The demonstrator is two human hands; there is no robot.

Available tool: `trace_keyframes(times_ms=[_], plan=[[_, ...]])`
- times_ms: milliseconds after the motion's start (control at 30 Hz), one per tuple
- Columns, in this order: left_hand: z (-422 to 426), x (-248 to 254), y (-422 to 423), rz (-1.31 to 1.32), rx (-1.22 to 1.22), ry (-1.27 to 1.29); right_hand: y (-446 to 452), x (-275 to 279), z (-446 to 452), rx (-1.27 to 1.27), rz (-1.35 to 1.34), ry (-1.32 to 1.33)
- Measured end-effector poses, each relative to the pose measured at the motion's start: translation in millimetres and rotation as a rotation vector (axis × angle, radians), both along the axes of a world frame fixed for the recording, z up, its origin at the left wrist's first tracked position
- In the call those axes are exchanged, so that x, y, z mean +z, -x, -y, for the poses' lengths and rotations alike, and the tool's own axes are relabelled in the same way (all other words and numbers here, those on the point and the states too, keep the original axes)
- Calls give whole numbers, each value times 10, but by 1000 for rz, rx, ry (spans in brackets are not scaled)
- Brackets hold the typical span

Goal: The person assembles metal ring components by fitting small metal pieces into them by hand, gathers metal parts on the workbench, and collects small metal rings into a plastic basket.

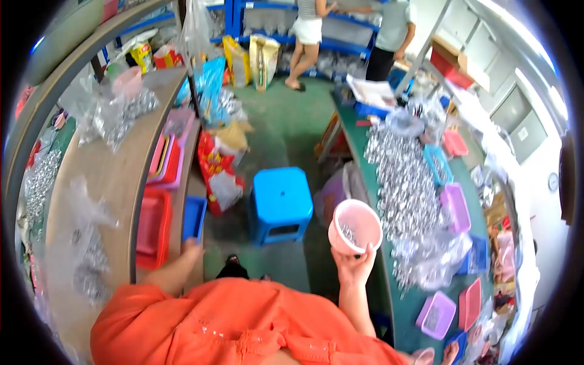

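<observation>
My right hand (353, 267) grips a pale pink plastic bowl (365, 224) from below and along its near rim. A small heap of shiny metal pieces (347, 233) lies at the left of the bowl's bottom. The bowl is held up beside the edge of the green table (359, 137). Down at the left, my left hand (193, 248) is near a blue tray (194, 219) on the lower shelf. It is small and blurred, and its fingers cannot be made out. A red tray (159, 228) is beside that arm.
A blue stool (282, 198) stands ahead on the green floor. Metal pieces (404, 176) cover much of the right table, beside purple trays (455, 207). Bagged pieces (91, 261) lie on the left shelf. Two people stand at the back; another person's hand (451, 351) shows at lower right.
</observation>
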State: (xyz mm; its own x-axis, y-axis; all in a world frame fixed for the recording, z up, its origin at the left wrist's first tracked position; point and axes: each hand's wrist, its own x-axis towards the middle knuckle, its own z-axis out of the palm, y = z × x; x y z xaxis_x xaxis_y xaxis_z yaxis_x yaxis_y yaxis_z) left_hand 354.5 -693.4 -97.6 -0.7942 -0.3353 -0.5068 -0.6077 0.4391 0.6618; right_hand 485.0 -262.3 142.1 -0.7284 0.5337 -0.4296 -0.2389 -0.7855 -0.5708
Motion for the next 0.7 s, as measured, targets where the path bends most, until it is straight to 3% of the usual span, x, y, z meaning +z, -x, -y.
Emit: trace_keyframes(times_ms=[33, 100, 133, 300, 433, 500, 567, 700], plan=[[558, -1122, 80, -30, -54, 134, 169, 24, -84, 6, 7, 18], [520, -903, -85, 245, 265, 7, 466, 46, -226, -37, -15, -38], [509, -858, -90, 368, 276, -7, 605, 40, -294, -72, -22, -38], [159, -691, 766, 659, -239, 36, 1128, -92, -577, -242, 17, -85], [-356, -181, 2155, 580, -536, 86, 1514, -79, -782, -383, 117, -19], [-699, 76, 2827, 401, -404, 4, 1671, -28, -886, -450, 50, -17], [-983, 16, 3333, 60, -150, -269, 1774, -47, -1076, -436, 26, 1], [-1857, 527, 3862, 13, -66, -372, 2075, 78, -1485, -437, 90, -57]])
